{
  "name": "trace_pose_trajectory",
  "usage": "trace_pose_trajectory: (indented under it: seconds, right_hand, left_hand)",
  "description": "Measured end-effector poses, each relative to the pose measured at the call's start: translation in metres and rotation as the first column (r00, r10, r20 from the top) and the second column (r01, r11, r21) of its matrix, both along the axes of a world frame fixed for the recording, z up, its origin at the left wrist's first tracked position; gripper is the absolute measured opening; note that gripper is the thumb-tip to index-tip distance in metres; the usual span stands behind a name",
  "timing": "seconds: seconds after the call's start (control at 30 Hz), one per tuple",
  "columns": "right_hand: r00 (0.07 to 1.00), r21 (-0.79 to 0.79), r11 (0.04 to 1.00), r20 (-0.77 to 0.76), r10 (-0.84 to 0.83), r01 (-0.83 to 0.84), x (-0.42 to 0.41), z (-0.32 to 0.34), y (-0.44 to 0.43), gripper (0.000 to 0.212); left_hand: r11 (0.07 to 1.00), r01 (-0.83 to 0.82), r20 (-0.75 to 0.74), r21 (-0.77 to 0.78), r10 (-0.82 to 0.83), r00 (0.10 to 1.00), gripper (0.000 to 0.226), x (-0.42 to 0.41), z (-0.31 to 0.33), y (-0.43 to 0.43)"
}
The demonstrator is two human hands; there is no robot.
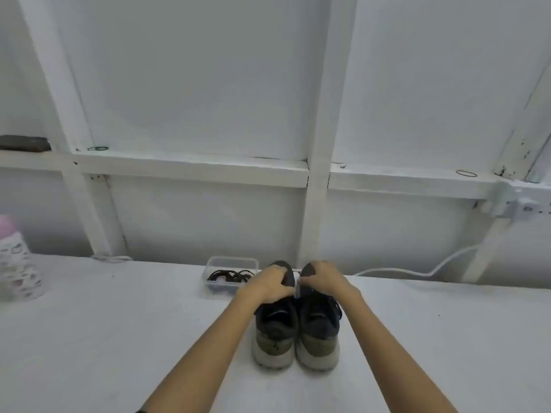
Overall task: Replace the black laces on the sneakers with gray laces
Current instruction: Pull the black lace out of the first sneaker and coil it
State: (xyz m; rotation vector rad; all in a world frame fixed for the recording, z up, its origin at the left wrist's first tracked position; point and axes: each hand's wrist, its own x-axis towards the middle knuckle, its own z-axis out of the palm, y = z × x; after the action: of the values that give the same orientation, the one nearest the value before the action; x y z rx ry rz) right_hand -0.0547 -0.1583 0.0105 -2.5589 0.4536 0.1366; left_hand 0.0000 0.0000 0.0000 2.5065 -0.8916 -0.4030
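A white panelled wall (pixel 208 70) crossed by white-painted wooden framing fills the upper part of the view, and a narrow white horizontal ledge (pixel 190 165) runs across it. Below lies the broad white bench (pixel 104 338). Near the bench's back edge a pair of dark sneakers with olive heel patches and thick white soles stands side by side, touching, heels toward the person: the left sneaker (pixel 275 332) and the right sneaker (pixel 319 332). Two bare forearms reach forward over them. The left hand (pixel 268 284) curls its fingers over the front of the left sneaker and grips it; the right hand (pixel 323 278) grips the front of the right sneaker the same way. Something small and pale shows between the two hands, too blurred to identify. At the far left stands a pink-capped patterned bottle (pixel 16 263). Just beside the left sneaker's toe sits a clear rectangular plastic container (pixel 214 265) holding a tangle of black laces (pixel 231 276). A white cable (pixel 417 271) curves along the bench's back edge toward a white wall socket (pixel 527 208). On the ledge lie a flat dark object (pixel 25 143), a green rubber band (pixel 97 148) and a dark rubber band (pixel 466 173).
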Motion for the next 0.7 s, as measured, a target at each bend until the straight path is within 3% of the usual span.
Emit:
trace_pose_trajectory:
  seconds: [0.07, 0.13, 0.27, 0.7]
  right_hand:
    - [1.0, -0.032, 0.999, -0.024, -0.016, 0.015, -0.002, -0.008, 0.005, 0.042]
    - [0.996, -0.03, 0.999, -0.086, -0.037, 0.035, -0.008, -0.018, 0.008, 0.057]
    - [0.99, 0.0, 0.996, -0.112, -0.086, 0.087, -0.016, -0.035, 0.01, 0.079]
    - [0.988, -0.076, 0.996, -0.139, -0.06, 0.05, -0.099, -0.025, 0.028, 0.083]
  left_hand:
    - [0.998, -0.027, -0.013, 0.054, 0.028, 1.0, 0.064, -0.004, -0.008, -0.002]
    - [0.995, -0.053, -0.043, 0.085, 0.057, 0.997, 0.076, -0.011, -0.017, -0.002]
    - [0.991, -0.123, -0.054, 0.048, 0.125, 0.991, 0.073, -0.02, -0.031, -0.002]
    - [0.982, -0.151, -0.078, 0.113, 0.16, 0.984, 0.071, -0.083, -0.02, 0.053]
